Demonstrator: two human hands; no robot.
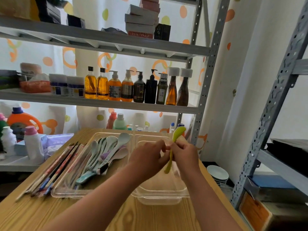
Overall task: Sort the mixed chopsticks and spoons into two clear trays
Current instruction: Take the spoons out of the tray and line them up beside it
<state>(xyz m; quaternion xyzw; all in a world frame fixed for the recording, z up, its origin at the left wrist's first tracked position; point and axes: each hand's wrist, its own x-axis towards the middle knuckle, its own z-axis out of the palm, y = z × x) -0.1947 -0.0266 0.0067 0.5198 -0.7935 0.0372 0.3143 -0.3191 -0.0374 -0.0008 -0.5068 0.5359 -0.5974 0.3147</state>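
Over the far right part of the surface (150, 217), both hands met around a green spoon (178, 132). The right hand (185, 152) had its fingers curled round the middle of the handle and held the spoon nearly upright, bowl up and handle end pointing down. The left hand (148, 154) came in from the left with its fingers curled, its fingertips at the handle and against the right hand; blur hid whether it truly pinched the handle or only touched it. The spoon hung above the right tray (160, 195), a clear one that ran from the far edge of the surface towards the middle, near the right edge. Just beside it, rim to rim on its left, lay the left tray (66, 194), also clear, with a heap of pale spoons (106, 150) in it, their bowls towards the far edge and their handles fanned towards the near left. A bundle of chopsticks (55, 169) lay slantwise along that tray's left rim, near the left edge of the surface; whether they rested partly on the rim could not be told. Off the left edge stood a white bottle (33, 145) with a pink cap. Behind the far edge, a metal shelf (100, 104) carried a row of bottles (138, 87). Down to the right of the surface sat a stack of bowls (217, 175).
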